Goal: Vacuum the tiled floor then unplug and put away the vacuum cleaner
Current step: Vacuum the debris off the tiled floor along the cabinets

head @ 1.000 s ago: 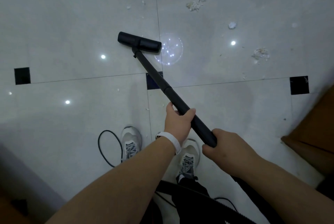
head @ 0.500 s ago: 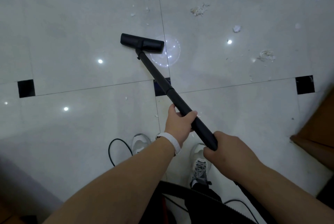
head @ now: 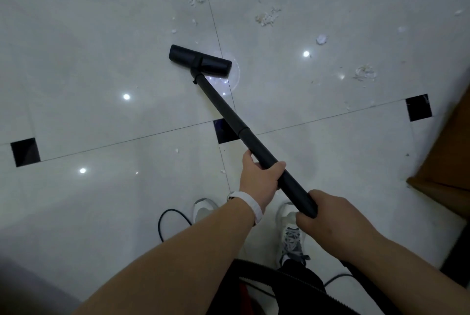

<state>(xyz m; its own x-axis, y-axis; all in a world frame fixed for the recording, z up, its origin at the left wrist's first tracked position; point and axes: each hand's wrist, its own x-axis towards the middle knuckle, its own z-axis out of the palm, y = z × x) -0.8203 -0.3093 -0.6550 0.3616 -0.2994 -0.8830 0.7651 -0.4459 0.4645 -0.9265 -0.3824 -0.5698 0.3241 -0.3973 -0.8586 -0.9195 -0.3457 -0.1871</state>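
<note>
1. Vacuum wand (head: 229,116): a straight black tube. Its long axis runs from the person's hands at lower right up and left to the head (head: 199,60), sloping down to the floor (head: 76,47) and pointing away from the person.
2. The head lies flat on the floor, its bar set crosswise to the wand. Its right end reaches over a grout line.
3. The left grip (head: 259,182) is curled round the wand below its collar, thumb over the top. A white band (head: 250,205) sits on that wrist.
4. The right grip (head: 328,215) is wrapped round the near end of the wand, close behind the left grip but not touching it.
5. White scraps (head: 267,18) lie beyond and to the right of the head, well apart from it. A few small flecks lie nearer.
6. A black inset tile (head: 222,134) shows under the wand's middle, where four tiles meet.
7. Two shoes (head: 292,236) stand below the hands, toes pointing towards the head.
8. A thin cord (head: 165,223) loops on the floor beside the left shoe.
9. A ribbed black hose (head: 267,276) crosses the bottom edge.
10. Brown furniture (head: 447,162) stands at the right edge.
</note>
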